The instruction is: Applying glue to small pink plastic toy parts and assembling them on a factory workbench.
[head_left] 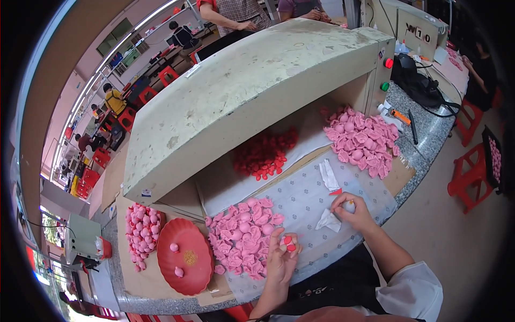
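Note:
My left hand (275, 260) has its fingers closed around a small red and pink piece (288, 243), at the right edge of a heap of pink petal-like pieces (241, 236). Gripped in my right hand (355, 214) is a small whitish bottle (350, 206) with a yellowish spot; the fingers partly hide it. Beside that hand a crumpled white tissue (328, 220) lies on the patterned sheet (300, 198). Farther off are another folded white tissue (327, 174) and a small red piece (335, 192).
A cream metal hood (252, 80) arches over red pieces (265, 153). To the left stand a red scalloped plate (185, 279) with two pink pieces and a pile of pink-and-red pieces (143, 231). More pink petals (362, 139), an orange cutter (400, 116) and a black pen (412, 127) lie right.

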The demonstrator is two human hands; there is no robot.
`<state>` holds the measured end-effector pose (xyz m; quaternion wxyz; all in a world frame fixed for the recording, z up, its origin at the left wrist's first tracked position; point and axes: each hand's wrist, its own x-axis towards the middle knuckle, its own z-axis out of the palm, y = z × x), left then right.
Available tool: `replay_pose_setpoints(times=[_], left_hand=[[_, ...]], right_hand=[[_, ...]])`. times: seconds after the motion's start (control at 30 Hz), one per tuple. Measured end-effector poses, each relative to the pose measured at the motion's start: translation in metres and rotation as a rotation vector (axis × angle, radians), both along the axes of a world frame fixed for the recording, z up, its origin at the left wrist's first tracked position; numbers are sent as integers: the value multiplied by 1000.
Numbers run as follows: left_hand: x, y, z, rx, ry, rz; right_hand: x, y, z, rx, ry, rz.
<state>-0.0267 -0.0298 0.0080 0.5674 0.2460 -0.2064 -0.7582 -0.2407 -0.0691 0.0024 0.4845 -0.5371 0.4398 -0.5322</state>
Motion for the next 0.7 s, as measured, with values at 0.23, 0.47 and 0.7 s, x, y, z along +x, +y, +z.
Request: replay_pose_setpoints(times=[0.23, 0.47, 0.7], left_hand=[[2, 0, 0, -31, 5, -27], [3, -1, 4, -54, -2, -11], [5, 2, 3, -72, 26, -13]], right_hand=[[2, 2, 1, 67, -31, -15], [3, 0, 2, 64, -49, -14], [5, 1, -3, 67, -66, -12]])
